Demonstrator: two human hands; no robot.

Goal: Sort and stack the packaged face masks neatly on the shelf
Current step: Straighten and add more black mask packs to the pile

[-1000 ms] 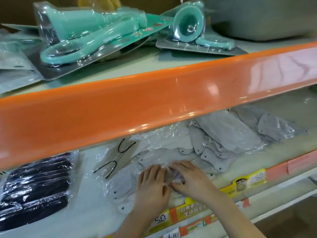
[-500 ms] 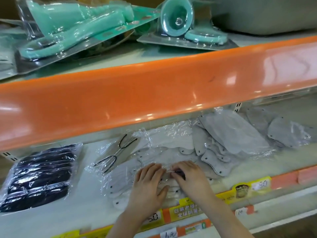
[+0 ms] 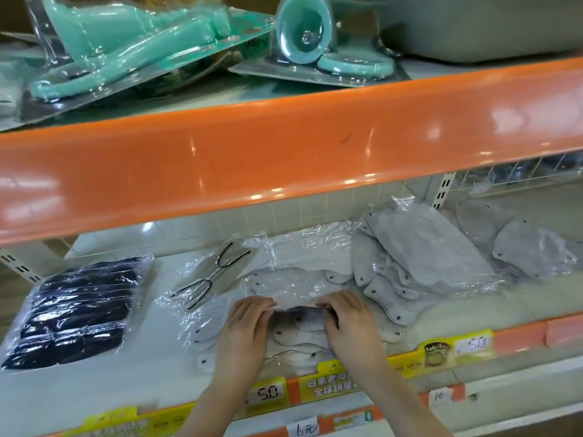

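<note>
Crinkled clear packet of white masks point(image 3: 293, 288), near edge pinched by left hand point(image 3: 244, 329) and right hand point(image 3: 350, 326).

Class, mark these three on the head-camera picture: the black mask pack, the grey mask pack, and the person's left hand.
Black mask pack point(image 3: 75, 313), head view, middle of the wrapper.
Grey mask pack point(image 3: 432, 247), head view, top mask's flat face.
Left hand point(image 3: 244, 335), head view, back of the hand.

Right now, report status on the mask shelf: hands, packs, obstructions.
Left hand and right hand both pinching a clear-wrapped white mask pack. Pack lifted at front edge over loose white masks. Grey mask packs crowd the right.
</note>
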